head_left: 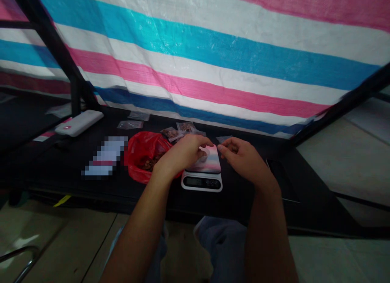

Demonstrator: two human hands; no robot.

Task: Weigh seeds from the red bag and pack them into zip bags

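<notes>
My left hand (187,151) is over the left side of a white digital kitchen scale (201,182), its thumb and forefinger apart above the shiny weighing plate (210,165). A faint, clear or reflective patch shows near the thumb; I cannot tell what it is. At the plate's right edge is my right hand (240,157), fingers curled and thumb against forefinger. Whatever may be in that pinch is too small to make out. Left of the scale, partly behind my left wrist, an open red plastic bag (141,147) contains small brown pieces (149,164).
Behind the scale lie small clear bags with brown contents (185,126). Flat clear bags (130,124) rest farther left. A white oblong device (79,123) and a pixelated patch are on the black table (122,191). A dark flat object (280,177) lies at right; a striped sheet (213,59) hangs behind.
</notes>
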